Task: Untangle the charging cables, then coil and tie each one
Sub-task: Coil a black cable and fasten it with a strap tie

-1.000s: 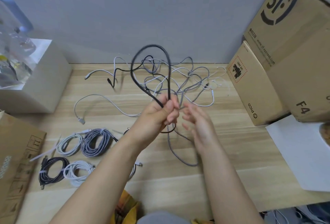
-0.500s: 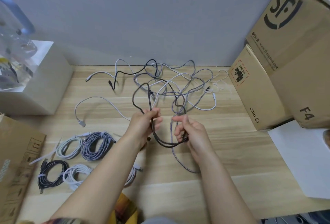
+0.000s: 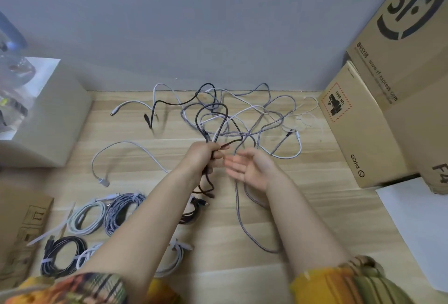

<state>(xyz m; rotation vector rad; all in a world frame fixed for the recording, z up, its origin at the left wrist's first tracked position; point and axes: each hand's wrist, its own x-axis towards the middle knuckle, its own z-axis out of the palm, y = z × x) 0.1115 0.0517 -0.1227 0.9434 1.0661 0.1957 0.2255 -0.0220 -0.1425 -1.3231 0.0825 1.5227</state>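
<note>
Wooden table is covered at back centre by tangled cables. Tied coils are laid front left. Black cable is gripped by left hand; right hand is held open, palm up, just beside.

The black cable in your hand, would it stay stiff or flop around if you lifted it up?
Probably floppy: the black cable bends in loose loops above the left hand and droops below it. It likely snags too, since it crosses the tangled pile. It looks light, held by one hand.
</note>
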